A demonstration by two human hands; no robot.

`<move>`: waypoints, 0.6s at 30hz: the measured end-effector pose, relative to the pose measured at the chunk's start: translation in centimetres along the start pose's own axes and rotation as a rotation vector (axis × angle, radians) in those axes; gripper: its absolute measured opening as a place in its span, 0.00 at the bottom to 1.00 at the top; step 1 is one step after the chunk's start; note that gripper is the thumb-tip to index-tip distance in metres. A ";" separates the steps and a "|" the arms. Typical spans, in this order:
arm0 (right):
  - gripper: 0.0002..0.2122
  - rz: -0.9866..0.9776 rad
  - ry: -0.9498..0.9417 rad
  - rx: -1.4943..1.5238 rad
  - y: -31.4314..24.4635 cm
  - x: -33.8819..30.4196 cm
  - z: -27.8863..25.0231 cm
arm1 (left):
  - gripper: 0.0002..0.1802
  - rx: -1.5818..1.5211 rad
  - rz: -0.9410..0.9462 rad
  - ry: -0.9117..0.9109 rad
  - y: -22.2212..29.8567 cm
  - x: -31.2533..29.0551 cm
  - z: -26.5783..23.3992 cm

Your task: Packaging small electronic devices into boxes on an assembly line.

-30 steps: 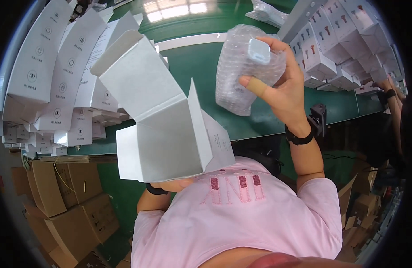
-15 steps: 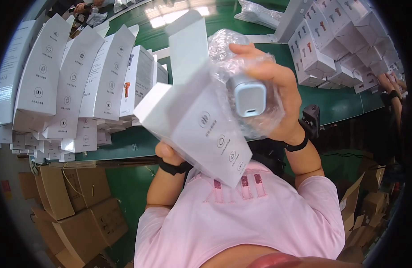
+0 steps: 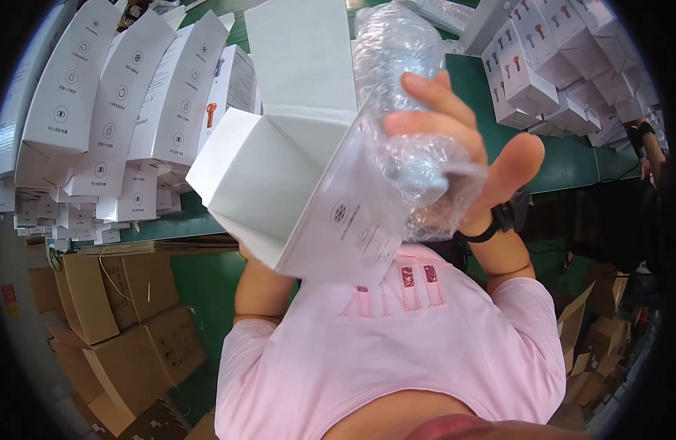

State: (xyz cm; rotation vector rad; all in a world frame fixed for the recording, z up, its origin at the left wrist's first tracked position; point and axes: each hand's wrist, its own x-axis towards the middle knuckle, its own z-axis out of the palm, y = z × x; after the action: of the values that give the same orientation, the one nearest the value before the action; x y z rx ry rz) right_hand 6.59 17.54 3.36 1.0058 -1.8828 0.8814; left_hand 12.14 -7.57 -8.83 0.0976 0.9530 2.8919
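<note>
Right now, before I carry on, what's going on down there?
A person has an open white carton tilted in front of them, its flap up and nothing seen inside. Their right hand has its fingers over a bubble-wrapped bundle beside the carton, thumb spread away; something light blue shows through. The left hand is hidden behind the carton. White boxes stand to the left, with more printed boxes stacked right on the green table.

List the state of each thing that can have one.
White box: open, flap folded out
Bubble wrap: around a pale item
Right hand: thumb spread, fingers against wrap
Left hand: hidden
White boxes at left: stacked
Boxes at right: stacked
Lower-right carton: flap open
</note>
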 end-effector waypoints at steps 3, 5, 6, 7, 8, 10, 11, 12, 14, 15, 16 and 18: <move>0.32 0.028 0.242 -0.260 1.6 1.0 -0.9 | 0.35 1.252 0.536 -0.566 2.0 2.5 -2.2; 0.29 0.506 0.347 0.163 1.6 3.1 -4.9 | 0.33 0.758 0.227 -0.417 2.4 2.6 1.3; 0.28 0.598 0.381 0.433 2.7 3.7 -6.4 | 0.34 0.990 0.305 -0.411 2.3 3.2 2.3; 0.28 0.581 0.372 0.423 3.2 4.0 -7.0 | 0.35 1.220 0.385 -0.399 2.3 3.7 2.9; 0.30 0.538 0.352 0.576 3.7 4.3 -7.8 | 0.35 1.200 0.401 -0.414 1.9 4.1 3.6; 0.41 0.470 0.199 0.629 4.6 4.4 -8.9 | 0.42 1.171 0.305 -0.286 0.9 4.0 4.7; 0.45 0.398 0.112 0.744 5.1 4.3 -9.0 | 0.46 1.159 0.250 -0.231 0.4 4.0 5.1; 0.48 0.326 0.030 0.848 5.1 4.4 -9.0 | 0.50 1.176 0.416 -0.275 -0.2 4.0 4.9; 0.54 0.236 -0.089 1.103 6.2 4.3 -8.2 | 0.51 1.070 0.445 -0.286 -0.7 3.8 5.0; 0.55 0.166 -0.166 1.282 6.6 4.4 -7.2 | 0.51 1.034 0.383 -0.263 -0.8 3.6 4.6; 0.50 0.369 -0.100 1.468 5.3 4.2 -6.6 | 0.51 1.030 0.379 -0.287 -0.9 3.7 4.2; 0.21 0.618 -0.105 2.072 2.5 6.2 -5.5 | 0.53 1.076 0.475 -0.294 -1.1 3.4 3.7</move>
State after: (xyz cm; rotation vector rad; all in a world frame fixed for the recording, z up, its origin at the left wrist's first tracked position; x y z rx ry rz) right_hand 3.94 21.35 10.71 1.3590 -0.6594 3.3582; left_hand 9.22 -4.14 -6.36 0.8716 2.5070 2.1777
